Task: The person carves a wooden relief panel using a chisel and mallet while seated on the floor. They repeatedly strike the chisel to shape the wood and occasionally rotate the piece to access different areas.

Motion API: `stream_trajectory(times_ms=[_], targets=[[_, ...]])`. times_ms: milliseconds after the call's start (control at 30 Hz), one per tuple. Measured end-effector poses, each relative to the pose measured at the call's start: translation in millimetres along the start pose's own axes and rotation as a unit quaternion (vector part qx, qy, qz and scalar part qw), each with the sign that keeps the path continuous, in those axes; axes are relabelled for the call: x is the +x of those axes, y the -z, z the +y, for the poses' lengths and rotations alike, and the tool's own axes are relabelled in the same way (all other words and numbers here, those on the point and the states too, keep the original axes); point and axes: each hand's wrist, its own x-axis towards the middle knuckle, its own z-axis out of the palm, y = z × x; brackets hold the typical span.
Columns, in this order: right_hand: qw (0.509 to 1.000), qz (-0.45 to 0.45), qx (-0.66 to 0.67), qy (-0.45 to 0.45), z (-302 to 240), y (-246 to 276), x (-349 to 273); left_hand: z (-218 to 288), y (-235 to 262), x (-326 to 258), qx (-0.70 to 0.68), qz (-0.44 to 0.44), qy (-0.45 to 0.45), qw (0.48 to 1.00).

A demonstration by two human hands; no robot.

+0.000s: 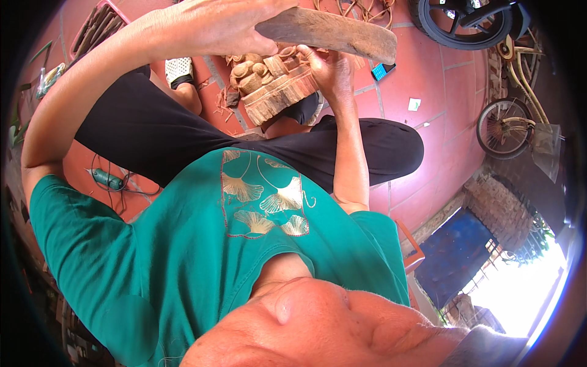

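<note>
My left hand [241, 30] is closed round one end of a long, worn wooden bat [342, 35], which reaches across to the right above the work. Under it lies a carved block of light brown wood [278, 92], with rounded, scroll-like relief on top and stepped mouldings along its near side. My right hand [330, 70] is at the block's right edge, fingers curled and thumb against the carving. The bat covers part of these fingers, so what they hold does not show. My dark-trousered legs [202, 131] are folded round the block.
Wood chips [225, 113] lie on the red floor tiles. A pink crate [82, 38] of wooden-looking sticks stands far left, and a green corded tool [107, 178] lies nearer. To the right are a blue keypad phone [382, 72], a motorbike wheel [461, 23] and a bicycle wheel [504, 128].
</note>
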Motion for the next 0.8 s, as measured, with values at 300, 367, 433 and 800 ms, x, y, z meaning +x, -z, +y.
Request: stream_trajectory(times_ms=[300,367,433,800], targets=[[0.998,-0.026,-0.023,-0.050,-10,4,2,14,2,-11,-0.025,0.059,-0.020,0.998],[0.999,-0.024,-0.036,-0.026,-2,3,2,-8,-13,0,0.030,0.047,-0.018,0.998],[0.999,-0.010,-0.035,-0.027,-4,5,5,-9,-9,-1,0.039,0.056,-0.008,0.998],[0.997,0.005,0.043,-0.057,-1,0,3,5,11,-9,-0.009,0.040,0.053,0.998]])
